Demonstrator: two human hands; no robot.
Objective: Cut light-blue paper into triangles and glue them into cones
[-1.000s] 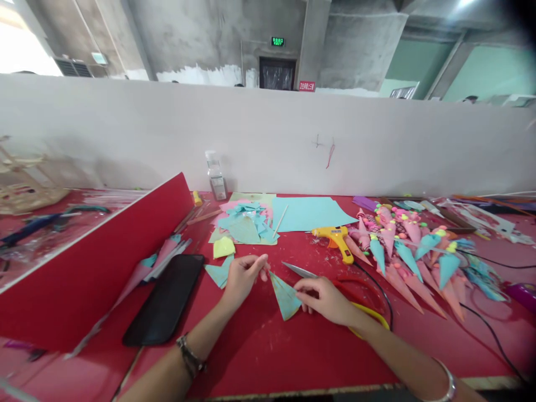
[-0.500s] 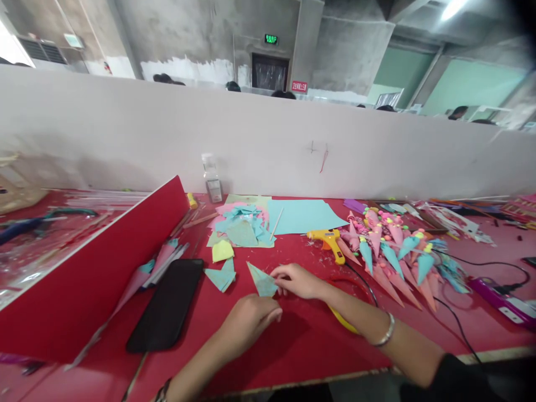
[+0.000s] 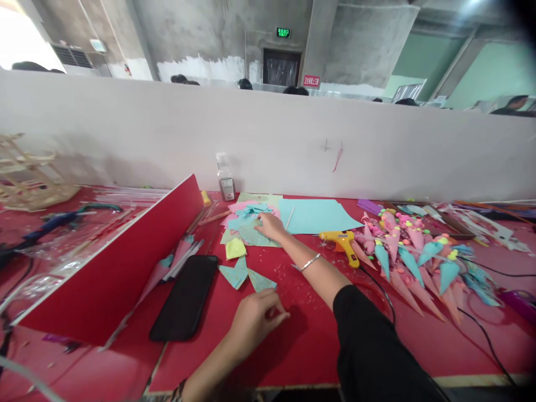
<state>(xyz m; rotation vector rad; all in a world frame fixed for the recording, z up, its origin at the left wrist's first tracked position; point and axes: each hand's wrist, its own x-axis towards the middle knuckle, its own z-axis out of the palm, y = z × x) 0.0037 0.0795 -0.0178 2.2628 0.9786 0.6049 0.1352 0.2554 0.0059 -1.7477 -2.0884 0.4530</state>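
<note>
My right hand (image 3: 270,228) reaches across to the pile of cut blue paper pieces (image 3: 247,233) at the back, its fingertips pinched on a piece there. Nearer the front edge, my left hand (image 3: 256,319) hovers with loosely curled fingers, the thumb a little apart and nothing visible between them. Just beyond its knuckles lies a blue paper triangle (image 3: 260,281), partly hidden by the hand. Another folded blue paper piece (image 3: 234,273) lies to its left, below a yellow pad (image 3: 236,249).
A black phone (image 3: 184,298) lies left, beside a slanted red board (image 3: 121,268). On the right are a yellow glue gun (image 3: 341,244) with its cable and a heap of pink and blue paper cones (image 3: 412,257). A blue sheet (image 3: 318,216) and a bottle (image 3: 226,181) stand farther back.
My right hand has let go of the blue triangle and moved up and away to the paper pile. The triangle now lies on the table beside the other piece. My left hand stays near it.
</note>
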